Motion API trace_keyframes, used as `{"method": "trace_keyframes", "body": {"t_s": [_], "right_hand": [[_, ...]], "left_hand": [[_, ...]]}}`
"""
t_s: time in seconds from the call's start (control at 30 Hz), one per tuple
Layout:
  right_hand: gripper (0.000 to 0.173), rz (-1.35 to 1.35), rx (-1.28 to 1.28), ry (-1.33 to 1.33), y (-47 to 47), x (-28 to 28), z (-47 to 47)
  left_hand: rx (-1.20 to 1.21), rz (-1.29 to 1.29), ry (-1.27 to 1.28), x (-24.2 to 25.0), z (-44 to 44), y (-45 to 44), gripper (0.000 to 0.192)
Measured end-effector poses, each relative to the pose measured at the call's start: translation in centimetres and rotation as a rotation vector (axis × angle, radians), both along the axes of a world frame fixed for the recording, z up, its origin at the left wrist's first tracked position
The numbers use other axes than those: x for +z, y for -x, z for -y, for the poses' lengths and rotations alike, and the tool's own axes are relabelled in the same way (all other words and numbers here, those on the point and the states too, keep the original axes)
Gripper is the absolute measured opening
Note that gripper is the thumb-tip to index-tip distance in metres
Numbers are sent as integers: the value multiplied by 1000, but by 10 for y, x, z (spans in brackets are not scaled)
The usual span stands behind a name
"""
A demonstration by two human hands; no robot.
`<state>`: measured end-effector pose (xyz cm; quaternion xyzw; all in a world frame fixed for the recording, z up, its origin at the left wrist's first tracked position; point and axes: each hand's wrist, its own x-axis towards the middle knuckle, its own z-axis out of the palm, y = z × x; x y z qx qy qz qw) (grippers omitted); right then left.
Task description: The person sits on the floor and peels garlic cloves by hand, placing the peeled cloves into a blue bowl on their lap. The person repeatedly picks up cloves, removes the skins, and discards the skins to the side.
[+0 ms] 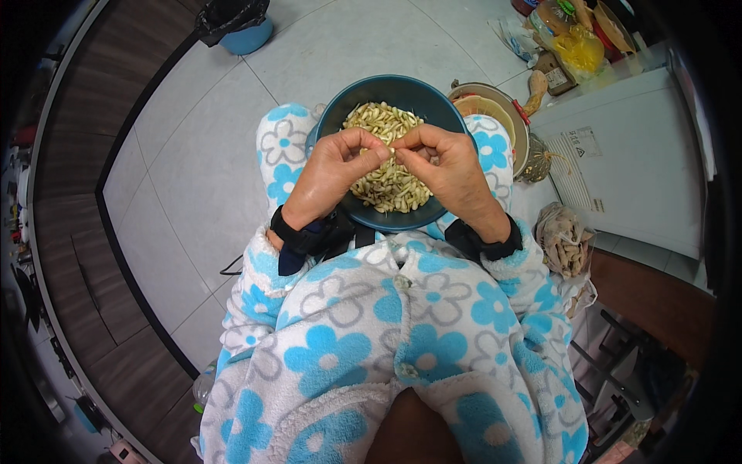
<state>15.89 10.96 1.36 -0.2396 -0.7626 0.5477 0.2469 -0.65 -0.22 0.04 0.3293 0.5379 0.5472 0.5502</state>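
A dark teal plastic basin (336, 113) rests between the person's knees. Inside lies a heap of small, pale, tapered bulbs (391, 194), which look like Chinese onion bulbs. Over the heap, my left hand (339, 165) and my right hand (452, 168) meet fingertip to fingertip. Thumb and forefinger of each pinch one small pale bulb (392, 150), mostly covered by the fingers. Both wrists wear black straps, and the cuffs of a fleecy flowered garment (330, 359) sit behind them.
Right of the basin stands a bucket (523, 142) with a strainer-like bowl inside, beside a green pumpkin (536, 158). A white appliance (626, 156) and a plastic bag of knobbly roots (562, 240) are farther right. A blue bin (248, 37) with a black liner stands far left, near dark cabinets (75, 191).
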Motion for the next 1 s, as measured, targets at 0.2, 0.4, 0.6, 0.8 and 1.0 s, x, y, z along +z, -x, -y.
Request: {"method": "trace_keyframes", "body": {"t_s": [0.2, 0.4, 0.6, 0.8, 1.0], "right_hand": [[5, 42, 75, -107, -4, 3, 0], [3, 34, 105, -13, -6, 2, 0], [8, 14, 101, -25, -6, -2, -3], [6, 1, 105, 198, -6, -9, -5], [6, -61, 83, 354, -5, -11, -5]], "left_hand": [[-18, -127, -26, 7, 1, -1, 13], [-72, -247, -53, 12, 1, 1, 15], [-60, -254, -75, 5, -1, -5, 16], [-56, -156, -53, -6, -4, -4, 16], [-68, 112, -64, -14, -4, -2, 16]]}}
